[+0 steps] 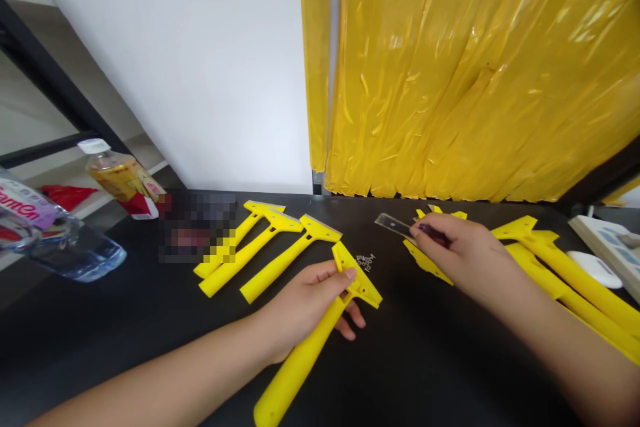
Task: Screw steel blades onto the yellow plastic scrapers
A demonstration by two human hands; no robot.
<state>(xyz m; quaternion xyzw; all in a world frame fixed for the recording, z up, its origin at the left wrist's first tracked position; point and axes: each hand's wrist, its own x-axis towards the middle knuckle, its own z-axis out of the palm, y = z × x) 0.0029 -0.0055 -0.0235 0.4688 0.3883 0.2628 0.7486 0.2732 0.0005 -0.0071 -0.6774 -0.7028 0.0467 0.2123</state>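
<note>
Left of the metal bits (368, 261), we see the left hand (314, 290) pinching a scraper (304, 355); right of them, the right hand (460, 243) (fingers curled) grips a dark tool (438, 235).

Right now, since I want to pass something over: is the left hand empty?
No, the left hand holds a yellow scraper near its wide end.
</note>
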